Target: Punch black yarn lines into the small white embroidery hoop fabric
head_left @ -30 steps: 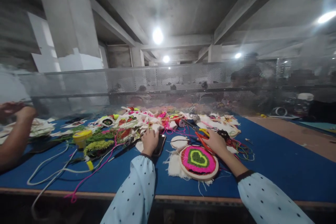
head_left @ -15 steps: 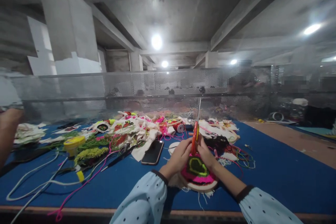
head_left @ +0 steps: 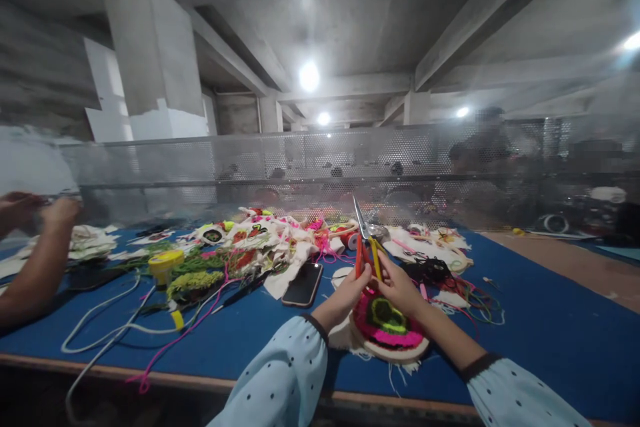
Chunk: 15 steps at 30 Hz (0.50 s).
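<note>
Plainly, my left hand (head_left: 346, 295) and right hand (head_left: 401, 288) have fingers clamped on the orange-and-yellow scissors (head_left: 365, 235). I'd keep the blades (head_left: 359, 215) above the embroidery hoop (head_left: 393, 351).

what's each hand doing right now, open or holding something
Left hand: closed, holding one handle of the scissors.
Right hand: closed, holding the other handle of the scissors.
</note>
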### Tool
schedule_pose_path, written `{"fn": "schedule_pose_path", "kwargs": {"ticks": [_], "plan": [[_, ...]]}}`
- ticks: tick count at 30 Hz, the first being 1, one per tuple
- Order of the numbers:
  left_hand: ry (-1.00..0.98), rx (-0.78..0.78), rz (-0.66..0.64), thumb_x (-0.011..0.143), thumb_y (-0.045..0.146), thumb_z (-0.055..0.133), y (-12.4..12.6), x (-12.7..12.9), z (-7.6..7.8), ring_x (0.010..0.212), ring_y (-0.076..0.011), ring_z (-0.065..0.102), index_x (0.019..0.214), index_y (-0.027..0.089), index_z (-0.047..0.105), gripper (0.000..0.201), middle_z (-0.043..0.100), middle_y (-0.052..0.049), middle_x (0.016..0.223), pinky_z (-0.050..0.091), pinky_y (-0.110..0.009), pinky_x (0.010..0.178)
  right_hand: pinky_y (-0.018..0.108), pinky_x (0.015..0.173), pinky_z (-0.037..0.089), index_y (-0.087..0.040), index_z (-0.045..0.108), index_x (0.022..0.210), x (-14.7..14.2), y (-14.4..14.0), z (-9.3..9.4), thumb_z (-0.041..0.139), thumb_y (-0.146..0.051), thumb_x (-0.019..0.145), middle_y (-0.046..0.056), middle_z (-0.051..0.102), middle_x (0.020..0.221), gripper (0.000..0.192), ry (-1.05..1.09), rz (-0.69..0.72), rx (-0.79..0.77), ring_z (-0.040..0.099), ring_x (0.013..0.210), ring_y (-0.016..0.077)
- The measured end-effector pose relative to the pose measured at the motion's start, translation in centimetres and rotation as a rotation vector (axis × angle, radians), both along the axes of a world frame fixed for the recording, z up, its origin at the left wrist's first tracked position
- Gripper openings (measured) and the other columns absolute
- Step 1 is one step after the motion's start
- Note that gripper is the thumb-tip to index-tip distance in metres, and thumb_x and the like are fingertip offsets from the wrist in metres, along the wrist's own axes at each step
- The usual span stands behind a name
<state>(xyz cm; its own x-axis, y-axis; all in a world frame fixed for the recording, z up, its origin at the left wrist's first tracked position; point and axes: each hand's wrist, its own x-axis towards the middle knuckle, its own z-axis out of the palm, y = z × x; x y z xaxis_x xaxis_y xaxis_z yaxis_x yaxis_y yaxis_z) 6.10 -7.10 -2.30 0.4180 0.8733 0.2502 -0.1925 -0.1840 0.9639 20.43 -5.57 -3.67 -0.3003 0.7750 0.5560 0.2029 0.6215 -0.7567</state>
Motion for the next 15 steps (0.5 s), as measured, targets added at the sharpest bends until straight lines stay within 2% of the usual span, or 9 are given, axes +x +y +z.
{"fn": "schedule_pose_path", "kwargs": {"ticks": [3,7,9,13,15], "plan": [[-0.089,-0.032,-0.054,0.079,0.048,0.053,0.0,-0.1,0.2,0.102,-0.0217,0.052,0.121,0.016,0.051,0.053,0.059,-0.011,0.110,0.038,-0.035,0.090,0.030,0.065,0.050,-0.018,0.042,0.129,0.1,-0.4,0.9,0.049,-0.040,0.082,0.008,0.062,0.095,0.052,0.031,-0.030,-0.004,0.060,0.072,0.0176],[-0.136,-0.074,-0.051,0.077,0.045,0.057,-0.1,-0.4,0.6,0.098,-0.0194,0.054,0.121,0.022,0.050,0.050,0.059,-0.008,0.108,0.041,-0.030,0.082,0.027,0.053,0.047,-0.017,0.052,0.117,-0.1,0.1,1.1,0.042,-0.050,0.082,0.004,0.061,0.071,0.049,0.220,0.031,-0.203,0.057,0.057,0.0151],[-0.146,-0.117,-0.037,0.076,0.045,0.059,0.1,-0.5,0.6,0.090,-0.0173,0.057,0.121,0.023,0.049,0.051,0.061,-0.007,0.104,0.043,-0.027,0.074,0.028,0.051,0.047,-0.017,0.054,0.115,-0.1,0.5,0.8,0.043,-0.051,0.081,0.004,0.061,0.070,0.050,0.246,0.062,-0.263,0.057,0.055,0.0150],[-0.116,-0.205,0.055,0.075,0.050,0.056,1.0,-0.6,0.4,0.073,-0.0141,0.058,0.120,0.021,0.046,0.054,0.062,-0.006,0.090,0.043,-0.023,0.060,0.031,0.064,0.049,-0.018,0.064,0.097,0.3,0.7,0.6,0.049,-0.043,0.080,0.006,0.066,0.083,0.034,0.022,0.012,-0.078,0.062,0.070,0.0191],[-0.098,-0.189,0.127,0.079,0.051,0.049,1.8,-0.9,0.9,0.068,-0.0137,0.057,0.122,0.019,0.043,0.055,0.061,-0.006,0.085,0.043,-0.024,0.060,0.030,0.063,0.048,-0.018,0.064,0.091,0.8,0.7,0.7,0.047,-0.040,0.081,0.006,0.067,0.084,0.030,-0.037,-0.055,-0.014,0.063,0.068,0.0187]]}}
